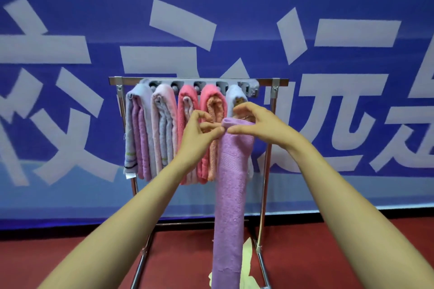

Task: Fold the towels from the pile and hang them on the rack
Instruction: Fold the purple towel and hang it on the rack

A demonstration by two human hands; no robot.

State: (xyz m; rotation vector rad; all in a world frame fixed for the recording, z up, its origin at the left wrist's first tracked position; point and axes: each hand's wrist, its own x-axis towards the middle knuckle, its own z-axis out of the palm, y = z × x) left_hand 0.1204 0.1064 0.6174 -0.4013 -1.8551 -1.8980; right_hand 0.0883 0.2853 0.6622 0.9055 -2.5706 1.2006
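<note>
A long lilac towel [231,190], folded into a narrow strip, hangs straight down from both my hands in front of the rack. My left hand [199,134] pinches its top left corner. My right hand [256,124] grips the top edge from the right. Behind stands a metal rack [267,171] whose grey hook bar [199,83] carries several folded towels: lilac [138,129], pale pink [164,122], pink [185,105], pink over orange [215,105] and a light blue one [236,95] partly hidden by my right hand.
A pale yellow cloth [246,263] lies on the red floor [70,260] at the rack's base, mostly hidden by the hanging towel. A blue banner with large white characters [211,19] covers the wall right behind the rack.
</note>
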